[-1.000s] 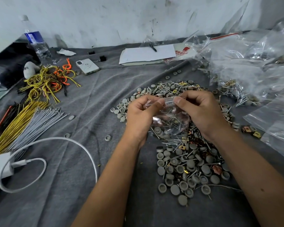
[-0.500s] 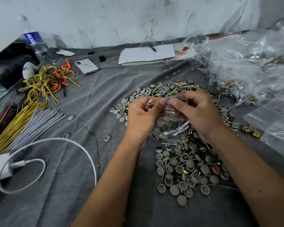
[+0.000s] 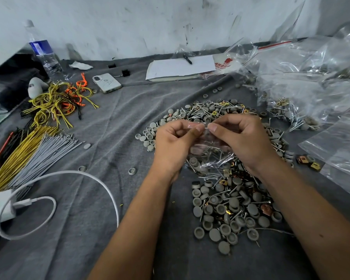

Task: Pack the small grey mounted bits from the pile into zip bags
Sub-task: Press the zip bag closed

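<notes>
I am looking at a big pile [image 3: 226, 201] of grey bits still waiting on the cloth, so lots is left. Filled bags [image 3: 303, 85] are lying far right. My left hand [image 3: 173, 144] and right hand [image 3: 245, 138] are pinching one small zip bag [image 3: 208, 152] closed, bits inside.

Light is soft, even and fairly bright, with a cool cast. Shadows are faint: a weak one lies under the forearms at 6 o'clock. The clear bags [image 3: 311, 81] at 2 o'clock carry white glare streaks, and the wall [image 3: 150, 23] at 12 o'clock is pale and nearly washed out. The middle is sharp; the pile [image 3: 226, 207] shows clean edges. Wide-angle distortion bends the edges, leaning the bottle [image 3: 43, 55] at 10 o'clock inward, and the corners go slightly soft.
</notes>
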Action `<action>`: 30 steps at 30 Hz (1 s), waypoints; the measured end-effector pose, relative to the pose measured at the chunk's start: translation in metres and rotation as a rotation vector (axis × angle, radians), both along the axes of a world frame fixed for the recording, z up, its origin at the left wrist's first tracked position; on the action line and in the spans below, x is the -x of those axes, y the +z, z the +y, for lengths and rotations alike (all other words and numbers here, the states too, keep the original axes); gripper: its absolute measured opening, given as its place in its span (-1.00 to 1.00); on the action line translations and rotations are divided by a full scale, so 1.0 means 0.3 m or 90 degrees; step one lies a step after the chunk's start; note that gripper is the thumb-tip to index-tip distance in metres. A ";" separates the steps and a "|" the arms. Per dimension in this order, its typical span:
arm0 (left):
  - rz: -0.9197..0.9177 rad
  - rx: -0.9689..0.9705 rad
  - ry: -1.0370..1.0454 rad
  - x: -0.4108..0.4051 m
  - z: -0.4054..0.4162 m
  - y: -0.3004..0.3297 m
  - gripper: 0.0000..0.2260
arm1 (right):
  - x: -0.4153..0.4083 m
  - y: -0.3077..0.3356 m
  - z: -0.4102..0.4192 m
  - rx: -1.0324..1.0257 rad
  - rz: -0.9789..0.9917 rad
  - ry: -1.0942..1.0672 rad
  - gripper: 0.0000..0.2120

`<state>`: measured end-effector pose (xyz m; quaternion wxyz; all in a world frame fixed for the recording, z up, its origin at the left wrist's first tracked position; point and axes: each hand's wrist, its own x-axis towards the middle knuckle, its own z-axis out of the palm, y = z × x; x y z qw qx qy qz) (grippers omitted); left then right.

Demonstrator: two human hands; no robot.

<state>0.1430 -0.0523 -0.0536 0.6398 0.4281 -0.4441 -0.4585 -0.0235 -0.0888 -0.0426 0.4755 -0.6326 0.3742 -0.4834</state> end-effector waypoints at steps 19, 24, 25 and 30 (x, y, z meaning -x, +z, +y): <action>-0.037 -0.003 0.042 -0.014 -0.013 -0.014 -0.88 | 0.006 -0.007 -0.010 0.015 0.050 -0.034 -0.93; -0.033 -0.013 0.048 -0.016 -0.012 -0.014 -0.88 | 0.009 -0.008 -0.011 0.037 0.073 -0.027 -0.90; -0.031 -0.010 0.053 -0.014 -0.012 -0.014 -0.87 | 0.010 -0.008 -0.011 0.036 0.067 -0.028 -0.90; -0.004 -0.021 0.072 -0.018 -0.008 -0.010 -0.96 | 0.016 -0.015 -0.014 0.007 0.030 -0.060 -0.93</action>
